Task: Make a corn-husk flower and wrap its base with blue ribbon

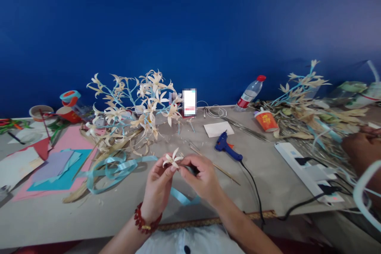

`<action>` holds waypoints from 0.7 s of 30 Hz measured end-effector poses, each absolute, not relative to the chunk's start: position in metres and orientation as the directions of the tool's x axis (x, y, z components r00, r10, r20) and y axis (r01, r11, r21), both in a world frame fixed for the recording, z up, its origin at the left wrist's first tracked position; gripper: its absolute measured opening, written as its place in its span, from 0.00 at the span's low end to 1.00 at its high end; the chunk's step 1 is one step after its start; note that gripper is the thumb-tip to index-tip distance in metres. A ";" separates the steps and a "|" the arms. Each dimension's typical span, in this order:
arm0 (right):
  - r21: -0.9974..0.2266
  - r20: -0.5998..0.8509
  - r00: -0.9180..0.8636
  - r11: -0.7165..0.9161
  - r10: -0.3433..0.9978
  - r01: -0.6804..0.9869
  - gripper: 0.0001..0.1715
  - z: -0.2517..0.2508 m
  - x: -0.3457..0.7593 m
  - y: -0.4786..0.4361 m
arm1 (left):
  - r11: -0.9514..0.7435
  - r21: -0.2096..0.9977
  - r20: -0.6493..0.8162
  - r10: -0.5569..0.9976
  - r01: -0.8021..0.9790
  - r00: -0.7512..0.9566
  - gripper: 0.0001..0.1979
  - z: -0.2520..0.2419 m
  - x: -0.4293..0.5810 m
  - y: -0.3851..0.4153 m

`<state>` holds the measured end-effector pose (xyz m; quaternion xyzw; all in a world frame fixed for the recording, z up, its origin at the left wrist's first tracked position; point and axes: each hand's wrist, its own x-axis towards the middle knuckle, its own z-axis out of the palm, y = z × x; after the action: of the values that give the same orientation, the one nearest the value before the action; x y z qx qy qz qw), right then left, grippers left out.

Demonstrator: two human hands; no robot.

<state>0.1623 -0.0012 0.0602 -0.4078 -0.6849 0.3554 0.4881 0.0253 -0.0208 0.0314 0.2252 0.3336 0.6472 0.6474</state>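
Note:
Between my two hands, low in the middle of the view, is a small cream artificial flower (173,160) with narrow pointed petals. My left hand (159,180) pinches it from the left, thumb and fingers together. Close against its right side, the fingers of my right hand (201,174) are pinched together; what they grip by the flower is too small to make out. A light blue ribbon (116,172) lies in loops to the left, and a piece of it shows below my hands. Behind stand blue-stemmed branches of similar cream flowers (151,107).
A blue glue gun (226,147) lies right of my hands, its cord running to the front edge. Further right are a power strip (306,172), a paper cup (266,121), a bottle (250,94) and another person's hand (361,151). Coloured paper sheets (79,164) lie left.

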 end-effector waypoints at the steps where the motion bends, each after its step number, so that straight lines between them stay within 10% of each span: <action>1: -0.870 0.397 -0.191 0.435 0.898 0.233 0.04 0.060 0.162 -0.002 | 0.041 0.731 -0.136 0.987 -0.681 -0.087 0.13 0.031 0.026 -0.021; 21: -0.957 -0.080 -0.356 -0.171 0.931 -0.234 0.20 0.056 0.160 0.005 | 0.090 0.696 -0.042 0.995 -0.713 0.086 0.04 0.036 0.022 -0.017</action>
<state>0.1595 0.0046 0.0559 -0.3664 -0.4759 0.6719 0.4334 0.0221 -0.0169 0.0361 0.2636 0.2683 0.6207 0.6879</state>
